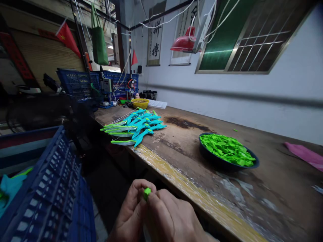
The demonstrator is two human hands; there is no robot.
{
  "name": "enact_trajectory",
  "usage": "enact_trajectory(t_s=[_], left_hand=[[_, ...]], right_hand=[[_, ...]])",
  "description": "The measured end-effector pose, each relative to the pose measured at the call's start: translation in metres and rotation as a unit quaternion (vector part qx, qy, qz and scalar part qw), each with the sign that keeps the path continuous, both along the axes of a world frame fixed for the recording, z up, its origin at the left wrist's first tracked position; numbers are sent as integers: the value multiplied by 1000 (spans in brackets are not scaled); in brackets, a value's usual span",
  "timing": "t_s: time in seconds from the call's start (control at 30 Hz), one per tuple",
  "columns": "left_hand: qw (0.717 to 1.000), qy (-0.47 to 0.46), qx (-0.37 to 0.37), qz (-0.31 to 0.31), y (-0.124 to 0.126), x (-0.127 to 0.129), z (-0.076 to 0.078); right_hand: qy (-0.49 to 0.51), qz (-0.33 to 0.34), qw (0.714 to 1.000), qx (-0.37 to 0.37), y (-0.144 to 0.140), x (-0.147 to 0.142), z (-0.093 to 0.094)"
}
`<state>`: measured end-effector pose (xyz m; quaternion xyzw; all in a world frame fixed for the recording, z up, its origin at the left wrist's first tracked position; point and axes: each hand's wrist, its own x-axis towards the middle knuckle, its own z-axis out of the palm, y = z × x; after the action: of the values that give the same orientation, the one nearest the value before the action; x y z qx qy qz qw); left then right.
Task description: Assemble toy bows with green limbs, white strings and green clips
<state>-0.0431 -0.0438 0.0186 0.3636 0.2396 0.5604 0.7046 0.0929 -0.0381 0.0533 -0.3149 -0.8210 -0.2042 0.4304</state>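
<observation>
My left hand [131,206] and my right hand [174,215] are pressed together in front of the table's near edge. Between their fingertips shows the end of a small bright green plastic piece [147,193]; the fingers hide the rest of it. Both hands are closed around it. Farther up the table lies a pile of turquoise and green toy bows [141,125] with thin strings. To the right of my hands, a dark round basin [214,160] is heaped with loose green plastic pieces [227,149].
A blue plastic crate [47,188] with turquoise and green parts stands at the lower left. On the wooden table [174,148] are a yellow bowl [140,105], a white tray [157,104] and a pink cloth [305,154]. Above hangs a red lamp [183,43].
</observation>
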Motion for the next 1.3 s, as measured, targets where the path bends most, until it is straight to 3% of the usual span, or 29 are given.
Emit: enact_trajectory(t_s=[0.1,0.2,0.33,0.4,0.47,0.53,0.67,0.83,0.9,0.93,1.03,1.1,1.2,1.3], left_hand=[[992,101,2,71,-5,4,-1],[984,143,3,105,-6,11,-2],[993,115,-13,-6,-2,21,-1],[992,109,-16,-54,1,23,1],[991,120,-8,-54,4,25,6],[990,136,5,-30,7,26,9],[985,173,-9,-23,6,31,12],[983,175,-1,-48,2,41,10],[988,152,24,-33,1,45,10],[989,142,31,-24,1,47,11],[990,134,0,-42,1,52,13],[987,139,-29,-69,0,54,13],[987,144,-27,-68,2,55,9],[987,137,-17,-84,5,55,1]], right_hand=[[-18,-14,999,22,2,2,0],[12,-18,999,32,1,14,28],[171,-98,980,-10,4,31,80],[196,-73,976,-55,7,35,87],[202,-27,970,-132,8,38,75],[203,-7,959,-197,3,42,51],[205,58,946,-243,-13,54,7],[250,102,919,-287,-21,61,-4],[327,99,878,-334,-20,60,-4],[381,102,840,-373,-20,60,-4],[532,132,677,-492,-18,56,-5],[577,159,598,-534,-18,53,-6],[609,175,552,-542,-18,50,-8],[606,167,560,-539,-20,53,-11]])
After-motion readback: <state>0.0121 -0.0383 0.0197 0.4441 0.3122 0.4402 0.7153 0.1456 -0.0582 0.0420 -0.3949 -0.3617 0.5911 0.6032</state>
